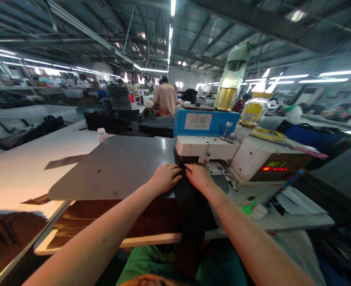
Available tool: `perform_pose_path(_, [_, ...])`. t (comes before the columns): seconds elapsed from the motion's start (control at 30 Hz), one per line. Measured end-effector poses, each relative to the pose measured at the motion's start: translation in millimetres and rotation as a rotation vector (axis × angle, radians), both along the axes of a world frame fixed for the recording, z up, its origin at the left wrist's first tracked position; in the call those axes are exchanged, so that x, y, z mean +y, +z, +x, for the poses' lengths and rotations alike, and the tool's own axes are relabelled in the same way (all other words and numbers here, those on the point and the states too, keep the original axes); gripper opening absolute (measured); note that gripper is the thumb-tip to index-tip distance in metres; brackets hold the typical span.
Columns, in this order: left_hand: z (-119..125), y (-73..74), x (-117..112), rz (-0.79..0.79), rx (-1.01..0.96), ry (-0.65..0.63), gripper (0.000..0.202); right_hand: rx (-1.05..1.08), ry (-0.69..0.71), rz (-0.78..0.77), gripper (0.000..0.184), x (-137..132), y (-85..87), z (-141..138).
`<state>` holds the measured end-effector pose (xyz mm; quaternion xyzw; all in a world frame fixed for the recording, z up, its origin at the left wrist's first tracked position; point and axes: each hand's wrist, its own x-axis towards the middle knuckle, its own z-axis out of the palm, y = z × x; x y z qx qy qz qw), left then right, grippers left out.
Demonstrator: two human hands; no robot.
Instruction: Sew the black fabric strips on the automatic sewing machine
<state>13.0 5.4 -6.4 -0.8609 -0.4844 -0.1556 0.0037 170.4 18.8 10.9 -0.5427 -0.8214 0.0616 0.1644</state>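
A strip of black fabric [193, 214] runs from my lap up over the table edge to the needle area of a white sewing machine [211, 149]. My left hand [166, 178] lies on the grey machine plate [115, 167], fingers curled onto the fabric's top end. My right hand [199, 176] presses on the same fabric just right of it, fingertips pinched at the machine's foot. Both hands nearly touch under the machine head.
A blue box [205, 123] and a tall bottle of yellow liquid [231, 79] stand behind the machine. A red display [275, 168] glows at right. Papers [297, 200] and a green clip [248, 207] lie right; black scraps [63, 161] left. A person [165, 97] stands far back.
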Motion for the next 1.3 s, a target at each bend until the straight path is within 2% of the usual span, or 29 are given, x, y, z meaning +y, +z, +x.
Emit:
perform_pose_path(0.2, [-1, 3.0, 1, -0.01, 0.0, -0.016, 0.035, -0.082, 0.047, 0.018, 0.035, 2, 0.7, -1])
perform_pose_path(0.7, [-2, 1.7, 4, 0.008, 0.003, -0.025, 0.036, -0.034, 0.029, 0.026, 0.035, 2, 1.5, 1])
perform_pose_path(0.87, [-1, 4.1, 7, -0.005, 0.02, -0.026, 0.036, -0.032, -0.006, 0.066, 0.032, 4, -0.5, 0])
perform_pose_path(1.1, [-4, 3.0, 13, 0.013, 0.022, -0.096, 0.034, -0.067, -0.075, 0.07, 0.027, 9, -4.4, -3])
perform_pose_path(1.3, [-4, 3.1, 11, 0.024, 0.02, -0.093, 0.034, -0.062, -0.084, 0.091, 0.027, 8, -7.2, -4])
